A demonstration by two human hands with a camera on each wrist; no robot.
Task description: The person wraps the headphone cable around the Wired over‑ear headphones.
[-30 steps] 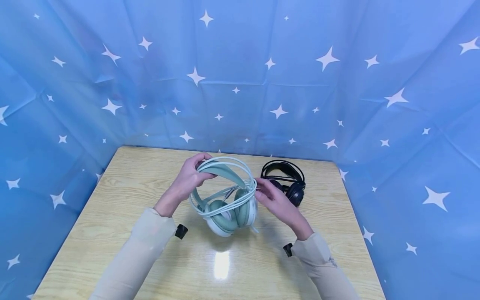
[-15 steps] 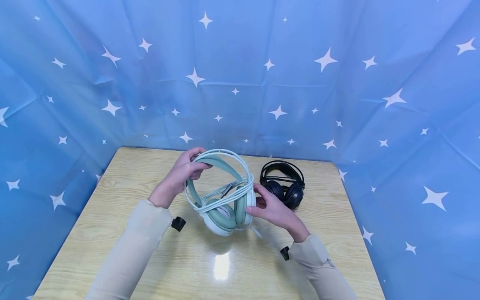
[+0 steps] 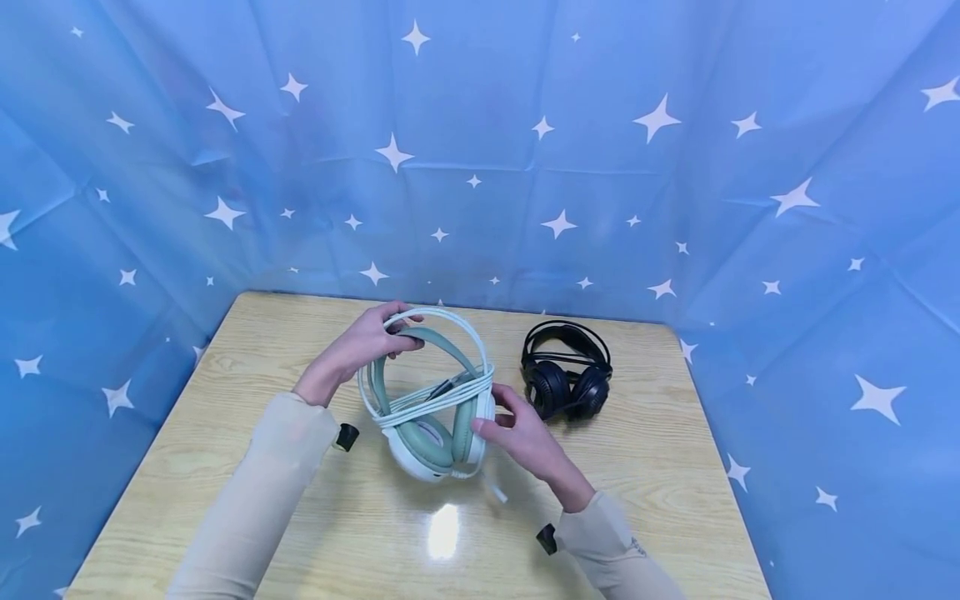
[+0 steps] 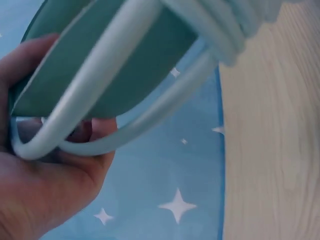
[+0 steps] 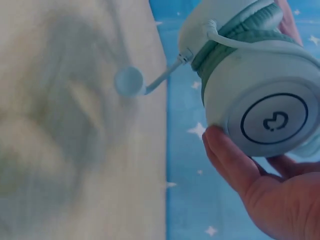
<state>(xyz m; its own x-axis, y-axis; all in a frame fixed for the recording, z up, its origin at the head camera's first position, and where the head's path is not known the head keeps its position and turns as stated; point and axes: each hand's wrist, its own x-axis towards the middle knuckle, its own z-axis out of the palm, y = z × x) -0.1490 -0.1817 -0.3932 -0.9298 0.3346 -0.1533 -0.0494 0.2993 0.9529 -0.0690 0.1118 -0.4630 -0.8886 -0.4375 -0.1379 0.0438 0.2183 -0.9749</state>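
Light-green and white headphones (image 3: 424, 446) are held tilted above the table, their pale cable (image 3: 442, 397) wound in several turns across the middle. My left hand (image 3: 363, 340) grips the green headband (image 3: 435, 335) at its upper left. In the left wrist view the fingers of that hand (image 4: 45, 190) curl round the headband and a loop of cable. My right hand (image 3: 531, 442) holds the right ear cup (image 3: 487, 408) by its rim, thumb in front. The right wrist view shows that ear cup (image 5: 275, 120) with a dark round logo and a short microphone boom (image 5: 165, 77).
Black headphones (image 3: 566, 383) lie on the wooden table (image 3: 660, 483) at the back right, beyond my right hand. A blue curtain (image 3: 480, 217) with white stars surrounds the table at the back and both sides.
My right hand has moved from the cable turns down onto the ear cup. Both hands have shifted the green headphones somewhat left, and the black pair shows more fully.
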